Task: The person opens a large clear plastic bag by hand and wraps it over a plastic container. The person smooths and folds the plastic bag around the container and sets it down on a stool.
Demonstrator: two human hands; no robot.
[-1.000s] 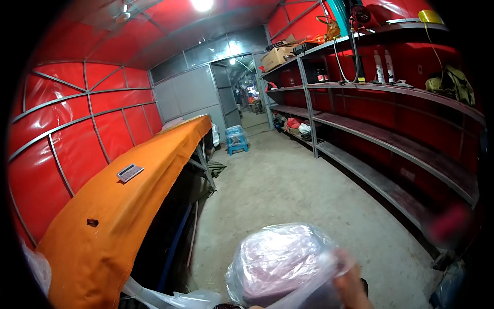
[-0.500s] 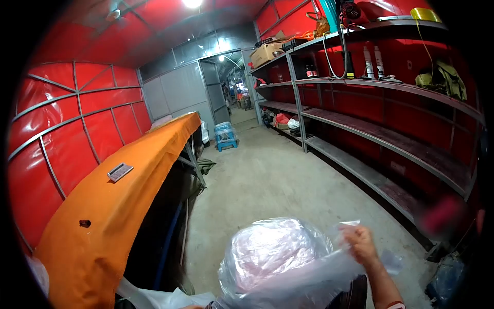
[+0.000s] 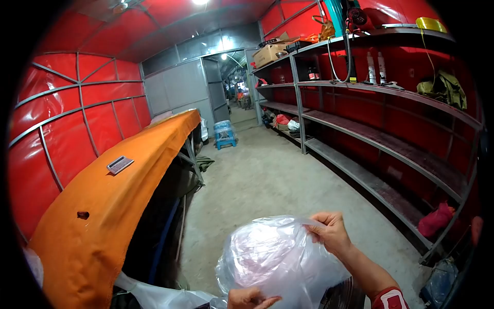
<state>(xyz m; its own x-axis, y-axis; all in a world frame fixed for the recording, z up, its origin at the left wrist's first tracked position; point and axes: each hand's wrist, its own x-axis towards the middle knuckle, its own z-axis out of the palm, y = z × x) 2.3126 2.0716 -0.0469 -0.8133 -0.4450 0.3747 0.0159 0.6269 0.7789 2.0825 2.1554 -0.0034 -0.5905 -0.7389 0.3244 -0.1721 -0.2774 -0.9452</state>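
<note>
Low in the middle of the head view, a pinkish bundle (image 3: 254,252) shows through a clear plastic bag (image 3: 303,268). My right hand (image 3: 329,232) pinches the bag's plastic film at its upper right side, with a red cuff at the wrist. At the bottom edge, my left hand (image 3: 252,297) lies against the near side of the bag, its fingers closed on the film. Part of the left hand is cut off by the frame.
An orange-covered table (image 3: 118,206) on the left bears a calculator (image 3: 120,165) and a small dark object (image 3: 83,215). Metal shelves (image 3: 381,139) run along the right. A blue stool (image 3: 225,135) stands near the doorway. A pink cloth (image 3: 436,220) lies on the low right shelf.
My right hand has moved left and slightly up, drawing the film over the bundle. My left hand has come into view at the bottom edge.
</note>
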